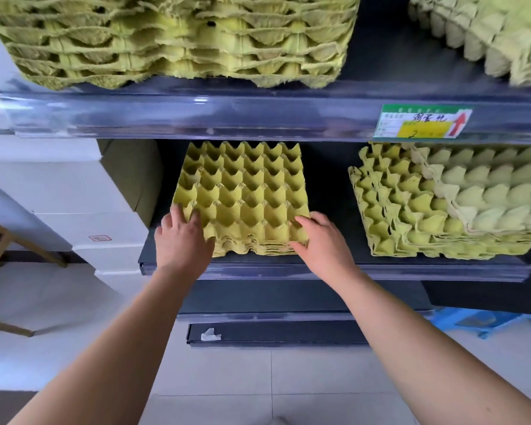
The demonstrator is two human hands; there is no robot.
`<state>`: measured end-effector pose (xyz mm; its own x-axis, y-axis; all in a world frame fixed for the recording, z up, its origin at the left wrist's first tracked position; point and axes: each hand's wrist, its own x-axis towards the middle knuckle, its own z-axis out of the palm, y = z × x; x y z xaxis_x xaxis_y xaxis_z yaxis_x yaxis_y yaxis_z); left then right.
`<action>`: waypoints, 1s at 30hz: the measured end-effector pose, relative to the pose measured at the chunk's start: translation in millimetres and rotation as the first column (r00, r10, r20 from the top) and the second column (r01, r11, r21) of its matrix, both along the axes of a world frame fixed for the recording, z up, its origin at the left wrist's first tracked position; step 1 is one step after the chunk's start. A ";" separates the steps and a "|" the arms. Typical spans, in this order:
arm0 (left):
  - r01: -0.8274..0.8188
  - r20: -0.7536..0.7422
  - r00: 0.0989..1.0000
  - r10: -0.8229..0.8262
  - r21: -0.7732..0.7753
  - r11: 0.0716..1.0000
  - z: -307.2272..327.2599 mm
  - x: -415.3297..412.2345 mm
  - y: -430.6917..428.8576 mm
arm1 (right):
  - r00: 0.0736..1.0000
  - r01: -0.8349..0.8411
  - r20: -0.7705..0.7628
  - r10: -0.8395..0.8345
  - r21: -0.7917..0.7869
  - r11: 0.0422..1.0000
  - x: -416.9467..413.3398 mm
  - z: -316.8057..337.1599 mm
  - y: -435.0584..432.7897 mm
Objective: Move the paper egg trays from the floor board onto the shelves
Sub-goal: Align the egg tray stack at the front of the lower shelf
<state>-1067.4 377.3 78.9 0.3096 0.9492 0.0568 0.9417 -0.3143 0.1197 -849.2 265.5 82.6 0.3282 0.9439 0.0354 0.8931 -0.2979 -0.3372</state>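
A short stack of yellow paper egg trays [242, 194] lies on the middle shelf [411, 269], close to its front edge. My left hand [178, 240] grips the stack's front left corner, fingers on top and thumb against the front edge. My right hand [322, 243] holds the front right corner the same way. A taller stack of egg trays [426, 210] sits on the same shelf to the right, with paler trays on top of it. On the upper shelf stand a thick stack [172, 41] at left and a pale one [488, 32] at right.
A price label [423, 121] hangs on the upper shelf's clear front rail. White boxes [74, 194] are piled left of the shelving, beside a wooden frame [0, 246]. A lower dark shelf [273, 302] juts out below. A blue plastic board [488, 323] lies on the tiled floor at right.
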 end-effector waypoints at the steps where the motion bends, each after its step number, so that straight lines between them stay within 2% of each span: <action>1: 0.050 -0.020 0.999 -0.050 0.027 0.998 8.1 7.7 -7.2 | 0.999 -0.017 0.030 0.017 0.014 1.000 2.7 7.5 -7.2; 7: 0.329 -0.083 0.943 -0.322 0.097 0.939 54.4 80.3 -56.5 | 0.986 0.063 0.152 -0.074 0.081 0.995 48.3 51.6 -70.0; 16: 0.565 0.110 0.804 -0.585 0.167 0.808 94.6 237.4 -146.4 | 0.939 0.161 0.275 -0.208 0.183 0.970 189.7 102.1 -176.9; 22: 0.572 0.073 0.810 -0.581 0.117 0.812 87.2 333.6 -188.8 | 0.948 0.160 0.278 -0.156 0.010 0.987 302.8 97.6 -208.1; 25: 0.526 0.030 0.849 -0.528 0.066 0.848 77.6 357.5 -197.1 | 0.945 0.096 0.312 -0.095 0.012 0.995 334.4 85.9 -209.4; 28: 0.470 0.109 0.876 -0.469 0.023 0.883 72.2 363.0 -195.9 | 0.929 0.105 0.348 -0.129 0.086 0.991 363.3 80.3 -210.6; 30: 0.463 0.177 0.871 -0.457 0.013 0.886 72.2 363.4 -194.4 | 0.936 0.143 0.317 -0.151 0.048 0.989 381.5 78.6 -211.6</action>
